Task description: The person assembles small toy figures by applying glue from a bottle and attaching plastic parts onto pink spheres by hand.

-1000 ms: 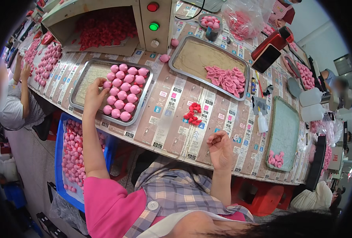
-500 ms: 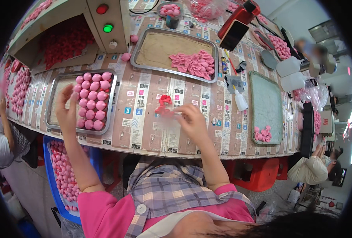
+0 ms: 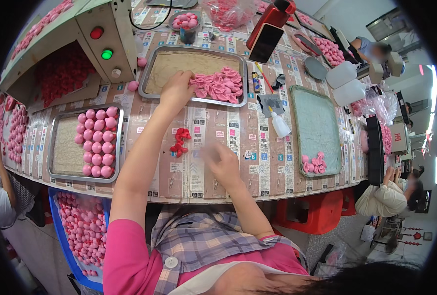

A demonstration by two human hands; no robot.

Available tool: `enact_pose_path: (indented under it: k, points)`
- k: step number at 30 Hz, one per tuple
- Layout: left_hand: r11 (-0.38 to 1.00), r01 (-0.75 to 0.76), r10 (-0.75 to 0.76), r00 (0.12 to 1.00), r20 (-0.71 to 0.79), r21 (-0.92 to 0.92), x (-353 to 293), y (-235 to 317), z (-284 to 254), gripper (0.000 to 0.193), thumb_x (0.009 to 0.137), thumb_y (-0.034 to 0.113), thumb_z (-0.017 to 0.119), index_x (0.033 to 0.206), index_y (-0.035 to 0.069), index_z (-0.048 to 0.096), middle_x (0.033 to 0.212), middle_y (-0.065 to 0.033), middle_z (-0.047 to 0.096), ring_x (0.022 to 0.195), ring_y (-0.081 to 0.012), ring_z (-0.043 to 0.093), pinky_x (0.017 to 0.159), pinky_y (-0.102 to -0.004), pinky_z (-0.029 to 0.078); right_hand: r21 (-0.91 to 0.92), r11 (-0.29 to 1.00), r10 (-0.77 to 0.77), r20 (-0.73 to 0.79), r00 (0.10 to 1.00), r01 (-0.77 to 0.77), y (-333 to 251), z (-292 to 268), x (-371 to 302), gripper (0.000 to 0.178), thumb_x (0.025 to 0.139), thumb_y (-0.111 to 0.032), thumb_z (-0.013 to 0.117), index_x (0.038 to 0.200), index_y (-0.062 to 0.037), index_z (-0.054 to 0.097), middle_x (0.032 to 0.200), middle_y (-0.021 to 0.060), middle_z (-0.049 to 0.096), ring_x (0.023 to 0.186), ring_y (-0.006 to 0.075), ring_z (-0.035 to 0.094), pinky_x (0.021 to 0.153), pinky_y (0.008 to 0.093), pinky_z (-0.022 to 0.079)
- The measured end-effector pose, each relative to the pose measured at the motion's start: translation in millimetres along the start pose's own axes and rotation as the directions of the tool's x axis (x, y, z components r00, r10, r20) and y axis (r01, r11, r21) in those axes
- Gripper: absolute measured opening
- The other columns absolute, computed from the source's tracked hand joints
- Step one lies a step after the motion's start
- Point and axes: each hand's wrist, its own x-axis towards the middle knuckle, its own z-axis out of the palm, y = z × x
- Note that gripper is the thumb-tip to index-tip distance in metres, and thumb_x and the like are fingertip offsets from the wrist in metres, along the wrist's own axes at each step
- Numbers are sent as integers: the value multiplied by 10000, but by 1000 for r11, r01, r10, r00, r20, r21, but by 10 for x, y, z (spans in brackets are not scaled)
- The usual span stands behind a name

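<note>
My left hand reaches over the near rim of a metal tray. Its bent fingers pinch at the left edge of a heap of pink petal-shaped pieces. Below, over the patterned tabletop, my right hand is curled, its fingertips smeared by motion; whether they hold anything is unclear. Just left of it lie several small red pieces. Rows of round pink balls fill the right part of another metal tray at the left.
A machine with red and green lights stands far left, red pieces inside. A greenish tray with a few pink pieces lies right, near a white squeeze bottle and a phone. A blue crate of pink balls sits below the table edge.
My left hand has gone from above the tray of balls to the heap of petal-shaped pieces. My right hand has come slightly nearer me, and the whole view has shifted a little.
</note>
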Motion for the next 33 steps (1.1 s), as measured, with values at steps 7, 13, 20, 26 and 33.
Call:
enact_pose_path:
  k: [7, 13, 20, 26, 33]
  points:
    - [999, 37, -38, 998, 41, 15, -32, 45, 28, 168, 718, 82, 570, 882, 69, 536, 862, -113, 534, 747, -266, 553, 663, -335, 452, 88, 992, -79, -96, 992, 88, 2, -20, -3, 149, 712, -84, 626, 822, -10, 558, 721, 71, 567, 625, 136, 549, 546, 232, 435]
    - [780, 188, -127, 981, 144, -596, -564, 429, -430, 139, 784, 48, 538, 917, 7, 533, 807, -16, 542, 731, -73, 525, 618, -194, 422, 652, 712, 274, 82, 958, -259, 151, -90, -53, 122, 745, -51, 608, 862, -38, 576, 735, -9, 569, 633, 47, 503, 567, 185, 399]
    - [695, 380, -134, 903, 409, -611, -1492, 545, -409, 145, 778, 115, 548, 891, 27, 575, 762, -32, 571, 654, -78, 520, 583, -208, 410, 743, 516, 373, 254, 892, -427, -6, -201, -194, 147, 742, -25, 597, 888, -34, 581, 822, 2, 568, 710, 56, 500, 644, 173, 395]
    - [794, 354, -119, 888, 445, -494, -1640, 570, -422, 173, 754, 108, 557, 910, 36, 569, 783, -46, 578, 642, -95, 514, 595, -227, 416, -156, 975, -165, -22, 986, 159, -104, -238, -234, 211, 707, -60, 619, 911, -28, 579, 899, 91, 592, 790, 208, 572, 686, 283, 453]
    - [649, 409, -210, 907, 366, -641, -1690, 618, -439, 188, 757, 52, 581, 940, 14, 562, 813, -14, 554, 765, -74, 531, 630, -200, 420, -126, 983, -126, 79, 989, 135, -163, -155, -332, 229, 725, -77, 611, 948, -39, 579, 906, 115, 593, 767, 228, 597, 649, 286, 481]
